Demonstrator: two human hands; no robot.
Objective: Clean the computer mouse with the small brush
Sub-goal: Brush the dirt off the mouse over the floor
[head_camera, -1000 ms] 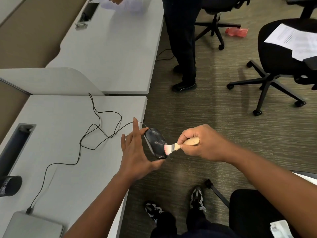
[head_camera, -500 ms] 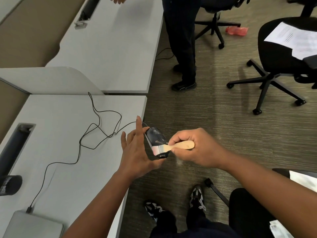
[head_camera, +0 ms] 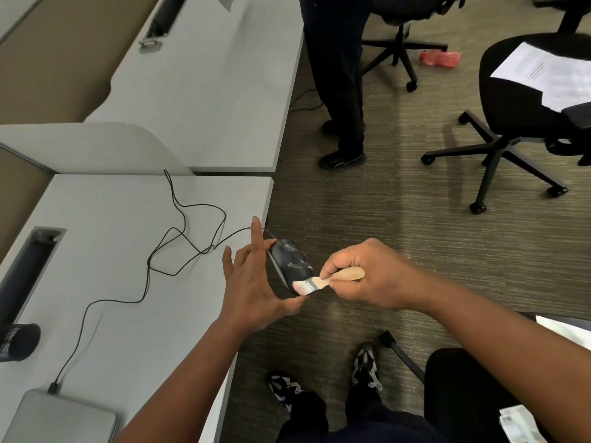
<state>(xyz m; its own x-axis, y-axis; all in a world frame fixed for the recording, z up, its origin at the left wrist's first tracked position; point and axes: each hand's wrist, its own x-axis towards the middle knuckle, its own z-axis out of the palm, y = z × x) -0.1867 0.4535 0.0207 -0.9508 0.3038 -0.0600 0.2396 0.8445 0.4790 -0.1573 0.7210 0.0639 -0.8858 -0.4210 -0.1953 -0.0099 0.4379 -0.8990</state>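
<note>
- Left hand (head_camera: 252, 289) grips the mouse (head_camera: 292, 263) off the desk edge, thumb underneath, fingers splayed.
- Right hand (head_camera: 367, 276) grasps the brush (head_camera: 323, 281), bristles touching the mouse's near end.
- Risk: hard strokes could knock the mouse loose, or its cable (head_camera: 179, 238) could snag.

Near desk: pale grey laminate desk (head_camera: 112, 251), a dark cable slot (head_camera: 28, 270) sunk along its left edge.
Cable: thin black cable (head_camera: 147, 276) loops over the middle, running off the right edge.
Near-left corner: grey closed laptop (head_camera: 60, 417), the cable plugged in at its back.
Left edge: black cylindrical cup (head_camera: 17, 342).
Far desk: second grey desk (head_camera: 217, 91), beyond a grey divider panel (head_camera: 96, 145).
Floor: brown-grey ribbed carpet (head_camera: 383, 212), with black swivel chairs (head_camera: 511, 123) and a red plastic bottle (head_camera: 441, 58).
</note>
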